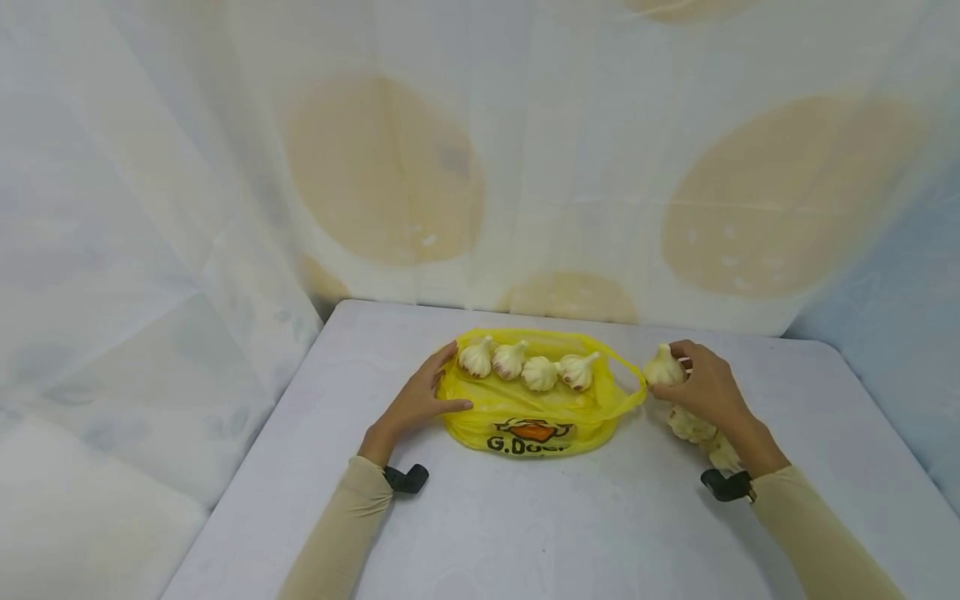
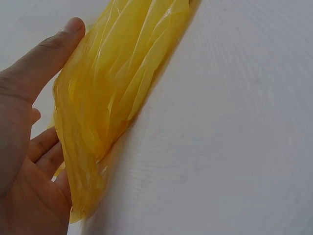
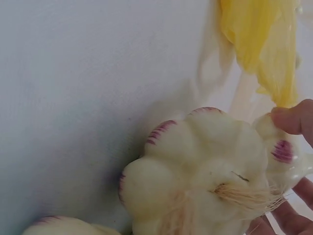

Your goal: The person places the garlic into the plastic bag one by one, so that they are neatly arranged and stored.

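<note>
A yellow plastic bag (image 1: 540, 408) with dark lettering lies on the table, its mouth spread wide and several garlic bulbs (image 1: 476, 358) in a row inside. My left hand (image 1: 408, 404) touches the bag's left side, fingers by the rim and thumb toward the front; in the left wrist view its thumb and fingers lie loosely around the yellow plastic (image 2: 107, 88). Right of the bag, my right hand (image 1: 708, 387) pinches a garlic bulb (image 1: 663, 367) between thumb and fingers, beside a handle loop (image 1: 639, 387). In the right wrist view another garlic bulb (image 3: 205, 166) partly covers that hand's bulb.
More garlic bulbs (image 1: 688, 425) rest on the table under the right hand and wrist, partly hidden. The white table (image 1: 487, 525) reaches a patterned curtain (image 1: 510, 167) at the back. Black wrist cameras (image 1: 407, 479) sit on both wrists.
</note>
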The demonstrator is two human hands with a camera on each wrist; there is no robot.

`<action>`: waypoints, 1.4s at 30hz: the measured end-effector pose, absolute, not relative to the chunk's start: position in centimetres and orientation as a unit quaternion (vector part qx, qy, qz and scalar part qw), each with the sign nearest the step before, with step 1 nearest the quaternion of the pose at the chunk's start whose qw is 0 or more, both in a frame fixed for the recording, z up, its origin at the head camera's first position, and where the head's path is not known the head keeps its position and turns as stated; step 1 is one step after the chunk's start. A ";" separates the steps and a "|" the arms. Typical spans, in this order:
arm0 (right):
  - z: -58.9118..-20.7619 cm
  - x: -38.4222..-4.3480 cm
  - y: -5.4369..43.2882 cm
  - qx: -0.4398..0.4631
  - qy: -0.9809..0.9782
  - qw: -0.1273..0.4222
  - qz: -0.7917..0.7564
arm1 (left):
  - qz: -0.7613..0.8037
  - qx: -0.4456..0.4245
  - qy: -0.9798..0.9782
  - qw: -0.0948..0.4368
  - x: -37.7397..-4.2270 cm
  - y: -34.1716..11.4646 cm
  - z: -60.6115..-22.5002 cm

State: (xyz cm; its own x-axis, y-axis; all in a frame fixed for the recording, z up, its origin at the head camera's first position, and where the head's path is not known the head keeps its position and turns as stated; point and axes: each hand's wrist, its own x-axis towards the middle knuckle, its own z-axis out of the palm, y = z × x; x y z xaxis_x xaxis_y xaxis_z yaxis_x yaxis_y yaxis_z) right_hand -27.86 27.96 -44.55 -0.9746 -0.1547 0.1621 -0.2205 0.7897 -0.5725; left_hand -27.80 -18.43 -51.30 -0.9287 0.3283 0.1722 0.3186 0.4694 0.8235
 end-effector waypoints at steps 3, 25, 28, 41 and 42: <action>-44.5 -27.8 28.0 0.106 -0.939 0.075 0.319 | 0.478 0.190 0.857 0.005 -27.8 -18.4 -51.4; -42.4 -28.1 25.0 0.143 -0.904 0.148 0.374 | 0.484 0.193 0.854 0.010 -28.0 -18.5 -51.2; -41.9 -28.0 23.8 0.156 -0.899 0.144 0.384 | 0.485 0.194 0.853 0.008 -27.9 -18.5 -51.3; -40.2 -28.6 18.0 0.203 -0.876 0.110 0.424 | 0.486 0.195 0.852 0.002 -27.9 -18.5 -51.4; -40.2 -28.6 17.6 0.207 -0.874 0.107 0.426 | 0.487 0.195 0.852 0.002 -27.9 -18.5 -51.4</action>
State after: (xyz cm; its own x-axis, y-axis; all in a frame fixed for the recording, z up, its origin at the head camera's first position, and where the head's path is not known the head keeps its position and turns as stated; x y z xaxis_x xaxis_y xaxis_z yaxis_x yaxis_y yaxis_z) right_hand -28.56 17.56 -40.19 -0.8915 -0.2699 0.3637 -0.4528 0.5516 -0.7005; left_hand -27.94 -18.50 -51.42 -0.9240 0.3343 0.1856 0.3296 0.4504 0.8298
